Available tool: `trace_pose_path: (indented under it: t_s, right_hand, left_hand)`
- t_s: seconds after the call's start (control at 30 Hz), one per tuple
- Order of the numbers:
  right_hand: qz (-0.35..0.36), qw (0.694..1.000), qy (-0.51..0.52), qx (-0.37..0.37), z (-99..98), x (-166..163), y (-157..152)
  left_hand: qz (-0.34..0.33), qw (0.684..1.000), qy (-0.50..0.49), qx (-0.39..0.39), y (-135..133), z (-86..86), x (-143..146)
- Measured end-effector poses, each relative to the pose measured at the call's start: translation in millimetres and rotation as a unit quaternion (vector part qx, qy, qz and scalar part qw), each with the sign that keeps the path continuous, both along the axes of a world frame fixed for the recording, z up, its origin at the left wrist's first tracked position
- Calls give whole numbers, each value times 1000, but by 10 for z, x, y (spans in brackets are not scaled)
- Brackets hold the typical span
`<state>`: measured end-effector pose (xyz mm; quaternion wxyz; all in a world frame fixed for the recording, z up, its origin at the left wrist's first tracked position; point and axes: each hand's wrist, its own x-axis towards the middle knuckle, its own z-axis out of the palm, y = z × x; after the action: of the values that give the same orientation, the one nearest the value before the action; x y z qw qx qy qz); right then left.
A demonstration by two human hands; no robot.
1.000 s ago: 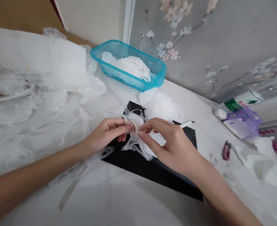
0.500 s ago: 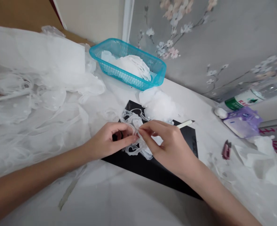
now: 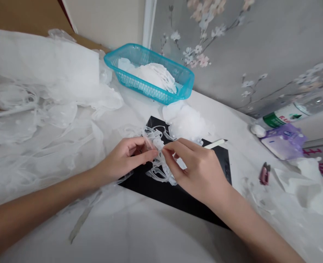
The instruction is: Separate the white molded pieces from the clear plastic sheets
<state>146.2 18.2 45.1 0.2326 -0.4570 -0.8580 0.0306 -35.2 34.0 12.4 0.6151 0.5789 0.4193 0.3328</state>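
Observation:
My left hand (image 3: 130,155) pinches a thin translucent white strip (image 3: 149,143) between thumb and fingers. Just to its right, my right hand (image 3: 198,164) has thumb and forefinger pressed together at the edge of the white cut-out material; whatever lies between those fingertips is too small to make out. Under both hands is a tangle of sheer white cut-outs (image 3: 158,173) with looping edges, lying on a flat black board (image 3: 161,197). A white pen-like tool (image 3: 216,144) rests on the board beyond my right hand.
A blue plastic basket (image 3: 150,93) holding white pieces stands at the back. Before it lies a white sheer pile (image 3: 187,122). Sheer scraps (image 3: 46,153) cover the left side. To the right are small pink snips (image 3: 265,174), a purple packet (image 3: 284,138) and a bottle (image 3: 287,114).
My left hand has drawn slightly left and away from my right fingertips, bringing the translucent strip with it. My right hand stays almost in place, still pinched.

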Motion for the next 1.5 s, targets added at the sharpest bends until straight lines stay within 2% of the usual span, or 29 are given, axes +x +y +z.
trace_pose_path:
  t_s: [0.23,0.37,0.57,0.67,0.73,0.83,0.9,1.07,1.13,1.3,1.4,1.5]
  right_hand:
    - [-50,998,-18,38,-14,-25,-14]
    - [-80,996,-23,30,-4,-25,-17]
    - [-184,983,-1,5,49,80,70]
    - [-205,979,-1,-15,67,129,104]
    - [-183,982,-14,-52,70,142,112]
    - [-113,986,-11,-125,71,133,100]
    - [-73,986,-3,-147,72,112,78]
    - [-23,992,4,-125,42,28,13]
    - [-13,994,5,-111,17,1,-2]
    - [-10,998,-5,-68,-8,-19,-12]
    - [-29,998,-9,-62,-6,-20,2]
    - [-48,996,-22,-75,-12,-23,15]
  left_hand:
    - [-6,1000,14,-4,13,-5,-4]
    - [-11,999,31,-1,8,-22,-19]
    - [-43,997,63,18,-2,-5,-16]
    - [-47,997,58,10,-2,-3,-16]
    - [-46,997,53,17,-2,-13,-18]
    - [-44,997,40,51,2,-40,-23]
    - [-54,996,30,65,5,-56,-29]
    - [-91,993,21,72,5,-45,-45]
    - [-95,994,24,48,2,-33,-44]
    - [-16,998,44,-29,11,-72,-26]
    - [17,998,49,-31,19,-106,-17]
    - [23,999,46,-12,9,-116,-7]
